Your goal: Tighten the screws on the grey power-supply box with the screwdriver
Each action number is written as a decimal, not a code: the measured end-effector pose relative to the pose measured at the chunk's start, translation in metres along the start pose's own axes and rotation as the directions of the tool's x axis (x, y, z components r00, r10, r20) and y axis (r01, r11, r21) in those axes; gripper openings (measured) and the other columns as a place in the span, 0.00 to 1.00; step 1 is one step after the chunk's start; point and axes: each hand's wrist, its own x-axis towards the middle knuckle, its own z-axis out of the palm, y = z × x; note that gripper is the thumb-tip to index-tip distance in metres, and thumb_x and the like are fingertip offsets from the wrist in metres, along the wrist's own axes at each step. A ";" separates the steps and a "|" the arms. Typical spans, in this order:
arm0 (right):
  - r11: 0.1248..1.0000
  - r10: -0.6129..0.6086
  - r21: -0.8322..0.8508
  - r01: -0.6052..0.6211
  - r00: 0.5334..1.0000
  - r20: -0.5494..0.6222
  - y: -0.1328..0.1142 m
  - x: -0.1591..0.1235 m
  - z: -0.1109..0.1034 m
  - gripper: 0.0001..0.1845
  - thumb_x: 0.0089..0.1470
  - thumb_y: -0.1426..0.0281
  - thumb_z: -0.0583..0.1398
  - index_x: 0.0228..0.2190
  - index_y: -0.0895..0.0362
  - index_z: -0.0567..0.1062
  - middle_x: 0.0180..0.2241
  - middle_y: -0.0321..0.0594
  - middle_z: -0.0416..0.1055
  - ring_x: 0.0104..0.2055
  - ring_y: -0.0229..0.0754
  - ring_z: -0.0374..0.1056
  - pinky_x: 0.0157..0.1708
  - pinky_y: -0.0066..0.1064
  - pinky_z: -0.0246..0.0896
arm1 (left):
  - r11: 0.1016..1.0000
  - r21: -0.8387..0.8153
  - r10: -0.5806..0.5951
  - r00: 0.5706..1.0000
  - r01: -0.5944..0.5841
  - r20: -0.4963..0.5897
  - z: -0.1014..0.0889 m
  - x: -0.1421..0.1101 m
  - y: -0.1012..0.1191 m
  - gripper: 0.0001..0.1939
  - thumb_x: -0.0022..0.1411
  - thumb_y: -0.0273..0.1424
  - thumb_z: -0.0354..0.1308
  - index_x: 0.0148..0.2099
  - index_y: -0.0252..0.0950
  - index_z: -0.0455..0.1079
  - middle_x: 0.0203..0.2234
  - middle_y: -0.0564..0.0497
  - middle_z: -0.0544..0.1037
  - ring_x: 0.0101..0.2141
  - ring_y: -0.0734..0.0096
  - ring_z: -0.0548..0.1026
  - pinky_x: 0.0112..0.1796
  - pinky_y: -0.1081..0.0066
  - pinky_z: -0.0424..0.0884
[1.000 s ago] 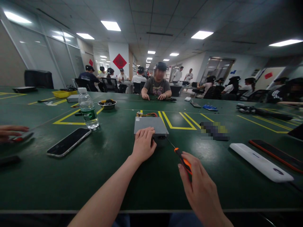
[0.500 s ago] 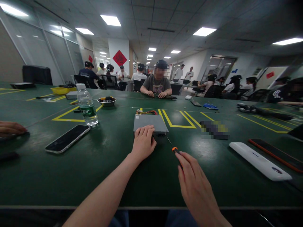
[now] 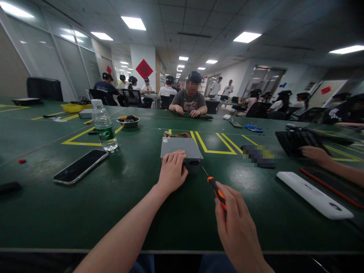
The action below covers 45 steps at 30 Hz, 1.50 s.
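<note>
A grey metal computer power supply (image 3: 182,145) lies on the green table in front of me, its bundle of coloured wires (image 3: 178,134) at the far side. My left hand (image 3: 172,168) grips its near side, fingers over the top and thumb at the front face by the dark socket. In my right hand (image 3: 239,220) is a screwdriver (image 3: 216,191) with an orange and black handle, held by fingers and thumb. Its thin shaft points up and left, the tip at the near right corner of the power supply; whether it sits in a screw cannot be made out.
On the left are a phone (image 3: 81,167), a water bottle (image 3: 104,127) and a metal bowl (image 3: 127,121) with tools. To the right lie a white device (image 3: 314,195) and an orange-edged dark slab (image 3: 332,184). Another person's hand (image 3: 315,154) holds a dark panel (image 3: 298,144).
My right hand has shifted back along the screwdriver, showing more handle. My left hand stays put. Another person's hand left the left side; one with a dark panel has come in at right.
</note>
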 end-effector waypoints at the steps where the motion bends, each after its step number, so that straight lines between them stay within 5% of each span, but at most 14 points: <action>1: 1.000 0.008 -0.010 -0.008 1.000 -0.008 0.002 0.000 0.000 0.15 0.60 0.68 0.46 0.46 0.60 0.63 0.39 0.48 0.70 0.39 0.42 0.70 0.37 0.33 0.67 | 1.000 0.002 0.000 1.000 0.000 0.003 0.000 0.000 0.000 0.15 0.56 0.26 0.50 0.48 0.38 0.62 0.50 0.48 0.70 0.53 0.63 0.63 0.52 0.60 0.55; 5: 0.991 0.108 -0.077 -0.106 0.994 0.016 0.008 0.001 -0.002 0.15 0.62 0.64 0.45 0.41 0.57 0.66 0.31 0.39 0.73 0.25 0.37 0.71 0.22 0.26 0.63 | 1.000 0.005 0.003 1.000 -0.004 0.012 -0.001 0.000 0.000 0.15 0.57 0.27 0.50 0.48 0.38 0.61 0.50 0.48 0.70 0.53 0.63 0.63 0.52 0.60 0.55; 12: 0.999 -0.043 -0.022 0.043 0.999 0.020 0.000 0.004 -0.004 0.18 0.61 0.68 0.43 0.47 0.62 0.64 0.41 0.49 0.69 0.42 0.42 0.68 0.40 0.35 0.65 | 1.000 0.002 0.003 1.000 -0.003 -0.012 0.003 0.000 -0.001 0.16 0.56 0.26 0.50 0.48 0.38 0.61 0.50 0.48 0.70 0.53 0.64 0.63 0.53 0.60 0.55; 18: 0.995 0.085 -0.059 -0.084 0.996 0.016 0.006 -0.001 0.001 0.15 0.61 0.64 0.46 0.43 0.58 0.66 0.33 0.41 0.73 0.29 0.39 0.71 0.25 0.28 0.64 | 1.000 0.004 0.003 1.000 -0.003 -0.006 0.002 -0.001 -0.001 0.15 0.56 0.26 0.50 0.48 0.38 0.62 0.50 0.48 0.70 0.53 0.64 0.63 0.52 0.61 0.55; 24: 0.997 0.071 0.017 -0.071 0.997 0.000 0.005 -0.005 0.004 0.16 0.60 0.66 0.46 0.44 0.60 0.64 0.39 0.48 0.70 0.41 0.43 0.69 0.39 0.36 0.66 | 1.000 0.005 0.000 1.000 0.000 0.002 0.002 0.000 -0.001 0.16 0.56 0.26 0.50 0.48 0.38 0.61 0.50 0.48 0.70 0.53 0.63 0.63 0.52 0.60 0.54; 30: 0.984 0.177 -0.011 -0.176 0.983 0.058 0.012 -0.007 0.002 0.16 0.61 0.61 0.46 0.42 0.57 0.65 0.30 0.39 0.74 0.25 0.38 0.72 0.22 0.26 0.64 | 1.000 0.006 -0.008 1.000 0.008 0.004 0.002 0.000 -0.001 0.16 0.56 0.26 0.50 0.48 0.38 0.61 0.50 0.48 0.70 0.53 0.64 0.63 0.53 0.60 0.54; 36: 0.998 0.060 0.028 -0.060 0.998 0.013 0.007 -0.003 0.001 0.16 0.60 0.65 0.46 0.44 0.60 0.64 0.41 0.48 0.69 0.42 0.42 0.69 0.40 0.34 0.66 | 1.000 0.003 -0.005 1.000 0.005 0.007 0.002 0.000 -0.001 0.15 0.57 0.27 0.50 0.48 0.38 0.61 0.50 0.48 0.70 0.53 0.63 0.63 0.53 0.59 0.55; 42: 0.984 0.180 -0.009 -0.180 0.982 0.051 0.010 -0.003 0.001 0.15 0.61 0.63 0.46 0.41 0.57 0.66 0.32 0.40 0.72 0.27 0.37 0.71 0.21 0.26 0.63 | 1.000 -0.002 -0.005 1.000 0.005 0.006 0.002 0.000 0.000 0.16 0.56 0.26 0.50 0.48 0.39 0.62 0.50 0.48 0.70 0.52 0.61 0.64 0.52 0.58 0.55; 45: 0.987 0.158 0.015 -0.159 0.986 0.049 0.009 -0.004 0.000 0.16 0.60 0.63 0.45 0.43 0.57 0.65 0.37 0.44 0.71 0.36 0.41 0.72 0.29 0.30 0.67 | 1.000 -0.003 -0.008 1.000 0.008 0.006 0.001 0.000 0.000 0.16 0.56 0.25 0.50 0.48 0.38 0.62 0.50 0.48 0.70 0.52 0.61 0.63 0.52 0.58 0.55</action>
